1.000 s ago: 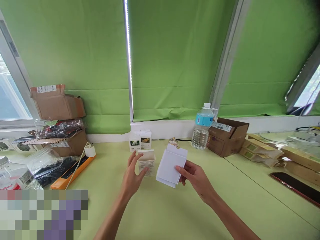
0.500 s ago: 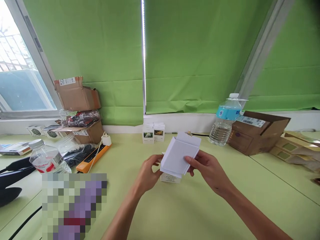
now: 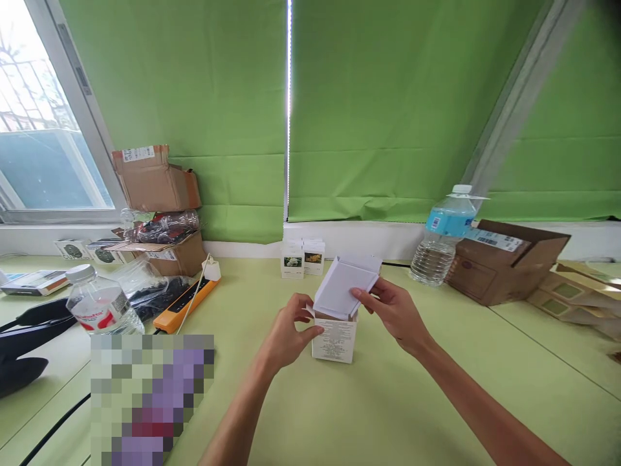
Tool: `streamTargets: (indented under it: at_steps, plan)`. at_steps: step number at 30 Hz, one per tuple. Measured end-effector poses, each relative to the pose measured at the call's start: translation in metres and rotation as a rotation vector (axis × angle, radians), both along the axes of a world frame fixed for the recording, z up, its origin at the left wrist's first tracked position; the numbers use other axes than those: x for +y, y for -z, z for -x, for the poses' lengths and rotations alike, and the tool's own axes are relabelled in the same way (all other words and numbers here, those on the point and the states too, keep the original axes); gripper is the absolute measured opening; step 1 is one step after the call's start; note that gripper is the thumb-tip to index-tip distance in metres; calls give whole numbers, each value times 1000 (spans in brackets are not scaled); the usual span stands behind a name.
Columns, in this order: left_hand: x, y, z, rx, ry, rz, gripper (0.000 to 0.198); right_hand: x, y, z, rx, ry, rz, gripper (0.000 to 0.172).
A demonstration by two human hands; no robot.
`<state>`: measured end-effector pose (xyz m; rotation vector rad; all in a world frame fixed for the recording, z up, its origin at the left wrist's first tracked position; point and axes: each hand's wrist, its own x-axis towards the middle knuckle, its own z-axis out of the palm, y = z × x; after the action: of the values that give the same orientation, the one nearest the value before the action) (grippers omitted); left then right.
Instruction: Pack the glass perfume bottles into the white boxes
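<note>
A small white box with fine print on its front stands upright on the green table, its top open. My left hand is closed on the box's left side, thumb at the front edge and fingers behind. My right hand pinches a white folded cardboard insert by its right edge, thumb on the near face. The insert is tilted, and its lower end is at the mouth of the box. Whether that end sits inside the rim I cannot tell.
White picture boxes stand at the back by the wall. On the left are an orange power strip, a bottle and stacked cartons. A large water bottle and an open carton are on the right.
My right hand has brought the insert lower and slightly left, to the box's opening. More of the box's front now shows. The whole view has shifted a little.
</note>
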<state>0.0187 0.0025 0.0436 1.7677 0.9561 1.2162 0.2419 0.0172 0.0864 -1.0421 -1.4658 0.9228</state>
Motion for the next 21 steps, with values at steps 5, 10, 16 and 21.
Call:
streamTargets:
  at_steps: [5,10,16,21]
  plan:
    - [-1,0,1,55,-20,-30,27,0,2,-2,-134,8,-74,43]
    - [-1,1,3,91,-40,-42,26,-3,-5,-3,-283,9,-151,41]
    - [-1,1,1,118,-49,-82,23,-11,-4,-3,-412,7,-237,34]
    - [-2,0,0,124,-35,-85,22,-21,-14,3,-400,36,-303,43]
